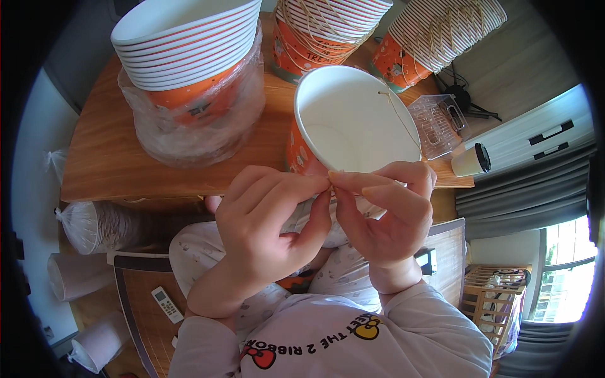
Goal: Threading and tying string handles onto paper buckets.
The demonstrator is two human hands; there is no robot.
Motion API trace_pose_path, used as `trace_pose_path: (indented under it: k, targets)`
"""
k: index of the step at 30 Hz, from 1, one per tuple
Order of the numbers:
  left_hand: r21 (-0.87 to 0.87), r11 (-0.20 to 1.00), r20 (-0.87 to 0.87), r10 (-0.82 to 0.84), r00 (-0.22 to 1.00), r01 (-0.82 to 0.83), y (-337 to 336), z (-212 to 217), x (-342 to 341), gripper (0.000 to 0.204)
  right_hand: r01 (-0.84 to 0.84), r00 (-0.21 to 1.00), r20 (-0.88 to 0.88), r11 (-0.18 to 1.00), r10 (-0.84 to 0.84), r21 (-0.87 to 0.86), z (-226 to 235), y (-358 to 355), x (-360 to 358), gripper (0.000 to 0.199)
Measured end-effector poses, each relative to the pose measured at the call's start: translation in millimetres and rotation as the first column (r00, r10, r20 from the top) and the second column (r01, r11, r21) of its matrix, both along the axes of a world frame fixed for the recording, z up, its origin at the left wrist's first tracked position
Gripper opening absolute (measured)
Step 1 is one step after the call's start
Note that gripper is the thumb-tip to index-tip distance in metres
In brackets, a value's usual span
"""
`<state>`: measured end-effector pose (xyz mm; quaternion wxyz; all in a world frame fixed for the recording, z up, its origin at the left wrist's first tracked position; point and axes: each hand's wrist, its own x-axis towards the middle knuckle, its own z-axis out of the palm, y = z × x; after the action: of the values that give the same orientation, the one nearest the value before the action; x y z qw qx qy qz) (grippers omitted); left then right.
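Note:
An orange paper bucket (353, 120) with a white inside lies tilted on the wooden table (107, 157), its mouth facing me. A thin tan string (400, 116) runs from its far rim down to my fingers. My left hand (265, 233) and my right hand (387, 211) meet at the near rim, thumb and forefinger of each pinched together on the string end. Both hands hover over my lap in front of the table edge.
Three stacks of like buckets stand behind: one in clear plastic wrap (189, 75) at the left, two with string handles (328, 31) (435, 38). A clear plastic box (438, 123), a small white cup (471, 161), wrapped cup sleeves (94, 223) and a remote (167, 304) lie about.

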<state>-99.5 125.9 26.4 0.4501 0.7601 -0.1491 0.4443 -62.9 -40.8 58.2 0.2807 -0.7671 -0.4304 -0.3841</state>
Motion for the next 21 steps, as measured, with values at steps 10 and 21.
trace_pose_path:
  k: [10,21]
  targets:
    - [0.040,0.995,0.044,0.088,0.995,-0.090,-0.5,0.7,2.7,0.024,0.066,0.998,0.018,0.997,-0.067,0.031,0.2,1.6,-3.8,0.041]
    - [0.071,0.993,0.034,0.092,0.995,-0.094,-2.2,-1.3,1.0,0.020,0.050,0.997,0.062,0.999,-0.051,0.021,-0.9,1.8,-2.4,0.044]
